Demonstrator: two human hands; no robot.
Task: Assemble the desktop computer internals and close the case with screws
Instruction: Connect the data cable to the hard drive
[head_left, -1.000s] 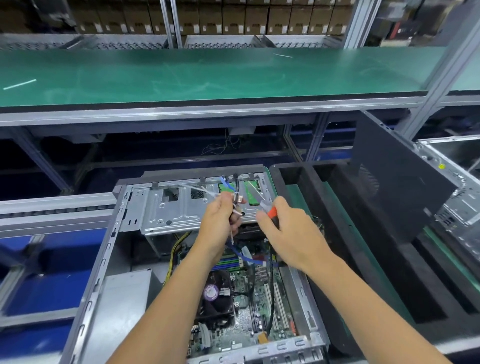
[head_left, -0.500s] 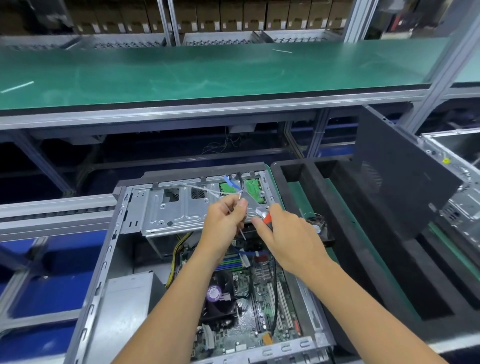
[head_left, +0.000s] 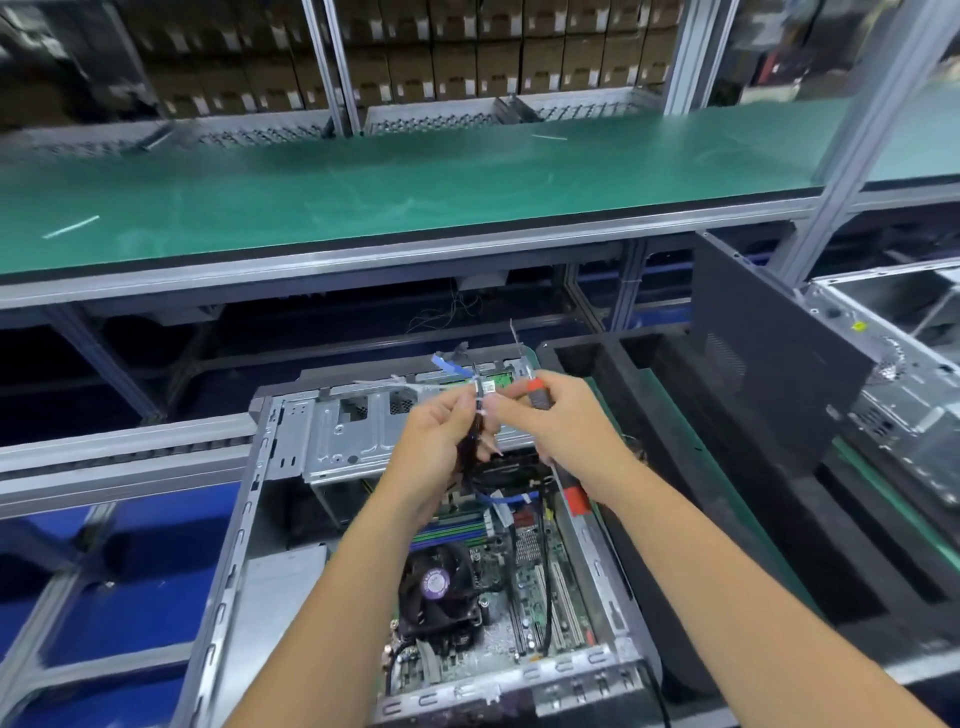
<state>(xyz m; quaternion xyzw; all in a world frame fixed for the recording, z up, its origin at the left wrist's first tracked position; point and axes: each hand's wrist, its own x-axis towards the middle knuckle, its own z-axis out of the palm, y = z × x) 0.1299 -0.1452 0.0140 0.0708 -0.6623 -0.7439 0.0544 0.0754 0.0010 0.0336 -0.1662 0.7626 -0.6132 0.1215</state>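
Since a second ago both my hands have risen a little and drawn closer together above the drive cage (head_left: 363, 436), and the cable bundle (head_left: 475, 441) has come up with them.

My left hand (head_left: 441, 447) has its fingers curled round the dark cable bundle, which carries a white tie (head_left: 480, 402) near its top. My right hand (head_left: 561, 415) grips a tool with a red and black handle (head_left: 537, 392); its tip is at the tie, though I cannot tell whether it touches. The two hands are just beside each other, nearly meeting at the bundle.

Below the hands the case (head_left: 244, 519) lies open. The bundle runs down into it toward the motherboard (head_left: 524, 608), with a blue cable (head_left: 498, 501) looping under my right wrist and the CPU fan (head_left: 436, 587) nearer me. The case's metal walls close in left and right of my forearms; above the hands the space is free.

Right of the case sits a black foam tray (head_left: 675, 467), and a dark side panel (head_left: 769, 353) leans behind it against a second case (head_left: 909, 395). Beyond the hands a green bench top (head_left: 363, 192) runs across, with shelves of brown boxes (head_left: 467, 67) behind it.
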